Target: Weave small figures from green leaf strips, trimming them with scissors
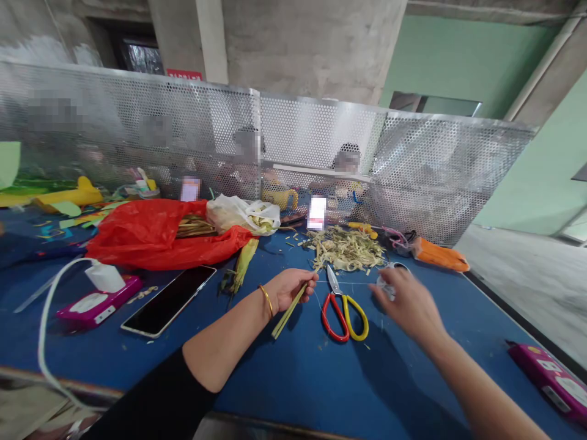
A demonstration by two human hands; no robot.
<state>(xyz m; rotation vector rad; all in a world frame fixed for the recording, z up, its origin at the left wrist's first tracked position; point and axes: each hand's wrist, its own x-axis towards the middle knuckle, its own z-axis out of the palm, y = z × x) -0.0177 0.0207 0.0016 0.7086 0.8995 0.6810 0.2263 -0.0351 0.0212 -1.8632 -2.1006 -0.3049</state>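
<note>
My left hand (294,287), with a gold bangle at the wrist, is closed around a small bundle of greenish stalks (285,319) that points down toward me. A thin white thread (355,283) runs from it across to my right hand (406,299), which is slightly blurred. The fingers of that hand are bent over a clear, whitish spool-like item (386,287) on the blue table (302,379). Between my hands lie scissors (345,315) with one red and one yellow handle, their blades pointing away. Beyond them is a heap of dry plant scraps (351,247).
A red plastic bag (147,238), white bag (243,214), black phone (169,300) and purple power strip (98,304) are at left. At right are an orange packet (441,255) and another purple strip (548,376). People sit behind a perforated metal screen (316,128).
</note>
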